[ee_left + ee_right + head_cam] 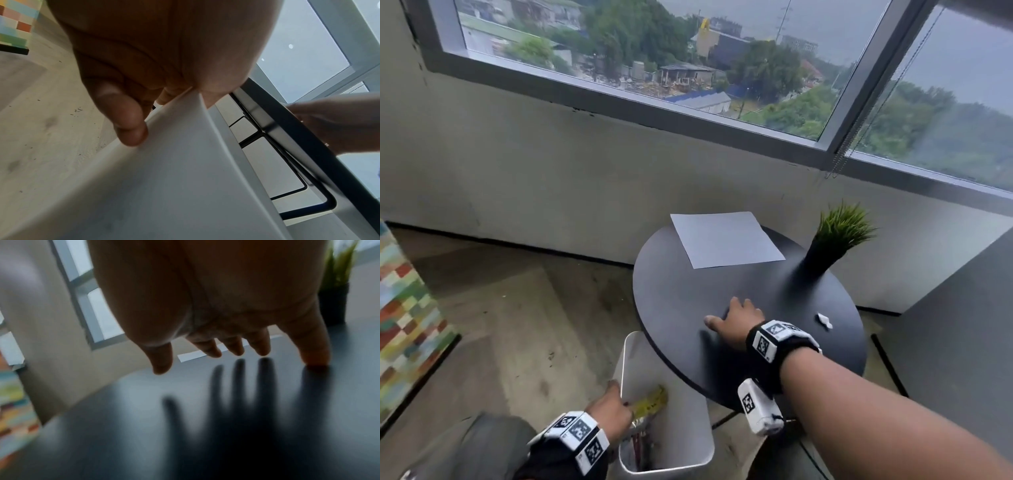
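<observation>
**Left hand on the bin, right hand spread on the table**

Head view: the left hand (609, 407) grips the near-left rim of a white bin (678, 428). The bin sits below the near-left edge of the round dark tabletop (681, 291), with its far rim tucked under that edge. Something yellow (650, 404) lies inside the bin, just beside the fingers. The right hand (736, 320) lies palm down on the tabletop near its near-left edge, fingers straight and spread, holding nothing. A white sheet of paper (724, 238) lies at the far edge, one corner hanging over it. A green plant in a black pot (835, 236) stands at the far-right edge, and a small white scrap (824, 320) lies near the right edge, well apart from the hand.

Left wrist view: the thumb (127, 116) presses on the outside of the bin's wall (164, 186), and the other fingers curl over the rim to the inside, pinching it. Behind the bin runs the table's dark edge (308, 138), with the right hand (339, 126) above it.

Right wrist view: the picture is blurred. The right hand's fingers (259, 345) point down, spread over their shadow on the tabletop (102, 418). The outermost fingertip touches the surface; the rest hang just above it. The plant (337, 280) and the paper (191, 356) lie beyond.
</observation>
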Available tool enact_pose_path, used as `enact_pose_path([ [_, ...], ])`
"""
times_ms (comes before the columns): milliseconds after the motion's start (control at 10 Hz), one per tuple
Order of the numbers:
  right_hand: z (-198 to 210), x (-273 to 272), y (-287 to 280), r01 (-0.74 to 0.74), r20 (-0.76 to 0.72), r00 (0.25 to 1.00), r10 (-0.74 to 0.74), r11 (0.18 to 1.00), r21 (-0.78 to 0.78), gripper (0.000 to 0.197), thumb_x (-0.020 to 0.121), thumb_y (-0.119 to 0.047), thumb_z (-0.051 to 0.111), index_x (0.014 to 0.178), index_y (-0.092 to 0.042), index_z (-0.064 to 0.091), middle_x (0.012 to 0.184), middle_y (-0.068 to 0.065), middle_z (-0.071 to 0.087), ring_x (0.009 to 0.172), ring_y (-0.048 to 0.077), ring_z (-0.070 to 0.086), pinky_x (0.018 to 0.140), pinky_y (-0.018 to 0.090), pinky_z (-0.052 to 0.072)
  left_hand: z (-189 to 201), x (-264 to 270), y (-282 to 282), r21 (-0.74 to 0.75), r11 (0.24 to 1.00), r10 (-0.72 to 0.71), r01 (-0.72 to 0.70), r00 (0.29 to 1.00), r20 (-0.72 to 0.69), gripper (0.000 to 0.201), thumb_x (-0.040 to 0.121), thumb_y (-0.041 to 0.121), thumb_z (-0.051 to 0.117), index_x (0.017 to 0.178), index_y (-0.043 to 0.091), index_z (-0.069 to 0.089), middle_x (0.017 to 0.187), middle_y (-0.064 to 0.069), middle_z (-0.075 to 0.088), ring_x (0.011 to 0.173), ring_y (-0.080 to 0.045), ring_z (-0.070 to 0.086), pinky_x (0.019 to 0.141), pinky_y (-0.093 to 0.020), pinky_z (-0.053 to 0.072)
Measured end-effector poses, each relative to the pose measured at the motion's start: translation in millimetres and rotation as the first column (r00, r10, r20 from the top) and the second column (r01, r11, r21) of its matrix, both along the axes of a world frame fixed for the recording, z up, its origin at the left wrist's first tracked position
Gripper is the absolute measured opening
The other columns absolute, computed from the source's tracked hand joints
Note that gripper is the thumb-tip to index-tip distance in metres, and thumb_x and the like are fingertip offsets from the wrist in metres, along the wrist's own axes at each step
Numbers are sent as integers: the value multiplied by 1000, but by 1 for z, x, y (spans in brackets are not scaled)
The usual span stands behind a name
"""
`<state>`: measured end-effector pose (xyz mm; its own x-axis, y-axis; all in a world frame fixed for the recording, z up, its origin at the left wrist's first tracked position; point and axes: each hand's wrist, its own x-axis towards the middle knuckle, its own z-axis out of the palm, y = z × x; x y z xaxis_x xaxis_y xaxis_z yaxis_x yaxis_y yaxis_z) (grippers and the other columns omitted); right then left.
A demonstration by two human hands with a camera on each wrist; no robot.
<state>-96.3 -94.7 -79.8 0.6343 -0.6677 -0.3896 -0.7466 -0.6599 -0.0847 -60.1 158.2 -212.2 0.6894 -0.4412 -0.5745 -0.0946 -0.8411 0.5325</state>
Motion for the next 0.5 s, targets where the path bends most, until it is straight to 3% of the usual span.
enact_pose_path([
  [100, -3, 3, 7, -169, -63, 984, 169, 986, 12, 101, 79, -78, 39, 152, -11, 18, 161, 13, 9, 147, 38, 8, 118, 50, 13, 3, -2, -4, -32, 999, 33, -34, 999, -35, 59, 96, 36, 52, 149, 23, 30, 128, -13, 62, 97, -30, 62, 82, -30, 53],
  [200, 8, -22, 48, -458, -33, 887, 460, 887, 57, 107, 76, -82, 41, 154, -18, 7, 163, 1, -6, 150, 29, -5, 117, 57, 10, -5, 0, -2, -81, 996, 47, -48, 999, -16, 59, 92, 37, 55, 146, 31, 33, 126, -6, 65, 96, -24, 64, 84, -26, 53],
  [300, 26, -66, 88, -736, 145, 673, 725, 638, 228, 91, 83, -72, 47, 154, -24, 15, 163, -7, 6, 150, 13, 0, 120, 42, 4, -67, 16, 1, -140, 990, 17, -21, 999, -28, 74, 75, 56, 59, 143, 36, 37, 128, -3, 67, 106, -22, 68, 89, -30, 55],
  [400, 22, -84, 54, -613, 318, 770, 553, 780, 130, 77, 84, -73, 43, 149, -37, 26, 159, -12, 22, 146, 5, 16, 122, 36, 15, -53, 16, 2, -140, 990, 2, -15, 996, -88, 71, 72, 47, 57, 139, 36, 37, 130, -2, 65, 106, -19, 65, 92, -27, 52],
  [500, 5, -104, 19, -158, 132, 979, 153, 987, 22, 67, 91, -59, 41, 151, -41, 17, 163, -10, 3, 150, 19, 4, 119, 50, 15, -6, 1, 1, -126, 992, -2, -9, 996, -86, 79, 80, 53, 58, 150, 31, 27, 141, -1, 58, 110, -17, 58, 88, -18, 42],
])
